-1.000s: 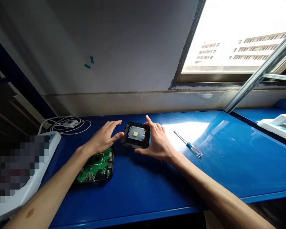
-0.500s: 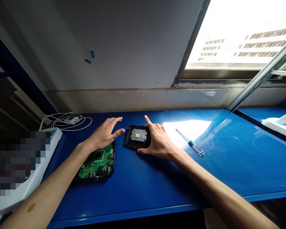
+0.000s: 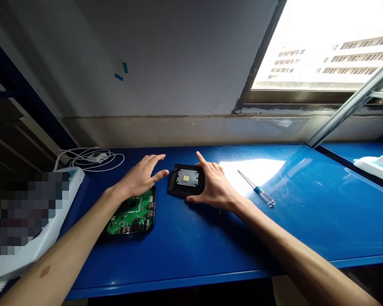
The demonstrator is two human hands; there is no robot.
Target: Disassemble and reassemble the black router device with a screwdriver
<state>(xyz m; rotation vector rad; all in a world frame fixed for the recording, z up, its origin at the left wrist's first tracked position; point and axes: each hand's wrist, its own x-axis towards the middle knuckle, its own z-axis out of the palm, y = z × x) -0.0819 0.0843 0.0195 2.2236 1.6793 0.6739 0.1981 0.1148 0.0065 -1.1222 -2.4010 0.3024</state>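
Observation:
My left hand [image 3: 141, 175] is open over the far part of a green circuit board [image 3: 134, 216] seated in a black casing, hiding some of it. Its thumb and fingers point toward a black square cover [image 3: 176, 192], and nothing is in its grasp. A metal plate [image 3: 191, 183] with a small pale yellow pad [image 3: 185, 178] lies inside that cover. My right hand [image 3: 214, 183] is at the cover's right side, thumb by the near edge and index finger stretched past the far edge. Whether it touches the cover, I cannot tell.
A screwdriver [image 3: 262, 195] with a clear blue handle lies on the blue table [image 3: 198, 250], right of my right hand. Coiled white cable [image 3: 115, 167] sits at the back left. White equipment [image 3: 72, 187] borders the left side. A metal post [image 3: 341, 108] rises at right.
The whole view has shifted slightly. Both hands keep nearly the same pose and place beside the board and the cover.

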